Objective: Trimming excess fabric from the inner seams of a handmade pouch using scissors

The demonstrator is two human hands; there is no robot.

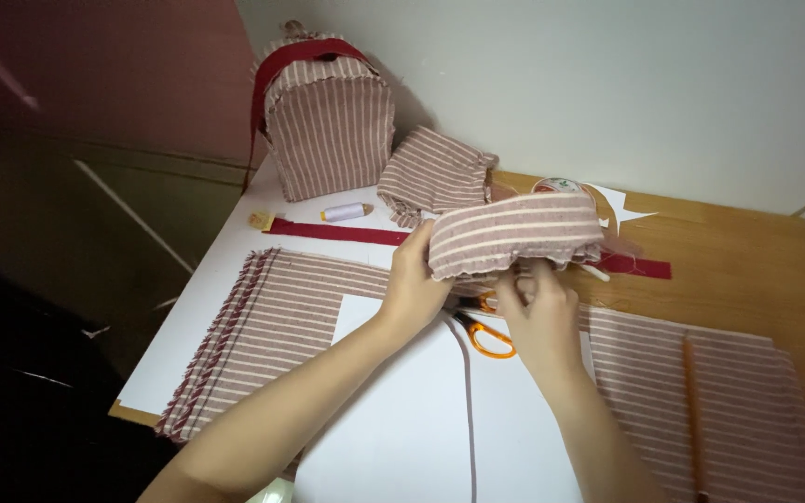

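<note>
Striped fabric band (pixel 514 233), dusky pink with cream lines, is held up above the middle of the table (pixel 747 251), a little toward 1 o'clock from centre. My left hand (pixel 416 284) has its grip closed on the band's left end, thumb on the near face and fingers behind. My right hand (pixel 538 312) sits just under the band's lower edge, fingers curled and pinching at the hem; I cannot tell how firm that grip is, but it touches the cloth.

Just below the hands, toward 6 o'clock, orange-handled scissors (pixel 488 335) lie on a white paper sheet (pixel 402 419). At 9 o'clock a stack of the same striped fabric (pixel 263 326) lies flat, with another flat striped panel (pixel 701 391) at 4 o'clock, a wooden pencil (pixel 691 401) lying on it. Behind the band, a dark red strap (pixel 347 231) runs across the table from 10 o'clock toward 2 o'clock, with a spool of pale thread (pixel 345 212) just beside it. At 11 o'clock a small striped backpack (pixel 328 121) stands upright against the wall, and a folded striped piece (pixel 432 172) lies near it at 12 o'clock.
</note>
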